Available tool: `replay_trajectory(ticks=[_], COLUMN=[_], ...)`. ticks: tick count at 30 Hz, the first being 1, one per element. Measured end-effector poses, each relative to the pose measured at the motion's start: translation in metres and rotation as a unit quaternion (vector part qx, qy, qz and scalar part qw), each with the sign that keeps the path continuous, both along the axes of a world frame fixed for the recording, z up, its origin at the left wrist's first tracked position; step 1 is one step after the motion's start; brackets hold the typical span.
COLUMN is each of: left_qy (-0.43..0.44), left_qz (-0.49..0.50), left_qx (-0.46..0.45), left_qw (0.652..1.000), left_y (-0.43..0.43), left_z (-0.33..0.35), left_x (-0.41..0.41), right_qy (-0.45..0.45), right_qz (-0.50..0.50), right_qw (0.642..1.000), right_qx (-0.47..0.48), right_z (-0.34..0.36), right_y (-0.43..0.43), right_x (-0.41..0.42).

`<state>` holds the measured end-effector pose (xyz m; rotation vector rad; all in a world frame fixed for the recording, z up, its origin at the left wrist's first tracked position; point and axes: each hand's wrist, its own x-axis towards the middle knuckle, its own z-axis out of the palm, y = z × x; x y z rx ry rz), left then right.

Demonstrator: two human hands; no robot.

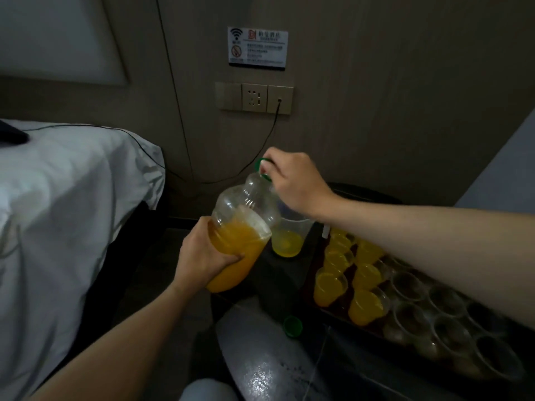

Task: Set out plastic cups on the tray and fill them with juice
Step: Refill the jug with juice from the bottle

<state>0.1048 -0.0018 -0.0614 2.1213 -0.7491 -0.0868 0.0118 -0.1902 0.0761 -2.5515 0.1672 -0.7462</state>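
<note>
Plastic bottle (246,215): clear, partly full of orange juice, was tilted at frame centre between both hands.
Left hand (202,256): fingers were curled round the bottle's lower body.
Right hand (295,183): fingertips pinched the green ring (264,168) at the neck.
Jug (289,238): clear, held a little juice, stood just right of the bottle.
Green cap (293,327): lay loose on the table (260,357), lower centre.
Tray (348,273): lower right; filled cups (330,285) stood at its left end, empty cups (445,293) further right.
Bed (72,212): white sheets, left side.

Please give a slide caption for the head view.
Left hand and right hand hold the bottle beside a jug and a tray of cups.
</note>
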Motion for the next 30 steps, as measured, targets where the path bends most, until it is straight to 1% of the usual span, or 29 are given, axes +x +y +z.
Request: replay_trajectory(ticks=[3,7,10,13,15,18,23,30], left_qy=[-0.05,-0.115,-0.133,-0.132,-0.13,-0.129,-0.136,-0.127], left_qz=[-0.004,-0.02,-0.034,-0.039,-0.04,-0.051,-0.071,-0.078], left_qx=[0.034,0.108,0.153,0.182,0.195,0.214,0.243,0.239], left_qw=[0.998,0.987,0.979,0.974,0.971,0.967,0.958,0.96], left_y=[0.015,0.026,0.03,0.034,0.035,0.032,0.025,0.015], left_z=[0.021,0.048,0.063,0.075,0.08,0.087,0.098,0.104], left_x=[0.01,0.021,0.029,0.033,0.035,0.037,0.04,0.04], right_qy=[0.036,0.072,0.073,0.076,0.085,0.089,0.095,0.054], right_qz=[-0.012,-0.03,-0.029,-0.034,-0.043,-0.055,-0.063,-0.091], right_qw=[0.998,0.989,0.98,0.974,0.974,0.979,0.976,0.982], right_qx=[0.058,0.126,0.182,0.21,0.208,0.177,0.185,0.159], right_z=[0.018,0.027,0.026,0.023,0.02,0.011,0.007,-0.003], right_y=[-0.008,-0.017,-0.019,-0.016,-0.014,-0.013,-0.021,-0.026], right_x=[0.001,-0.001,-0.001,-0.001,-0.001,-0.002,-0.008,-0.01])
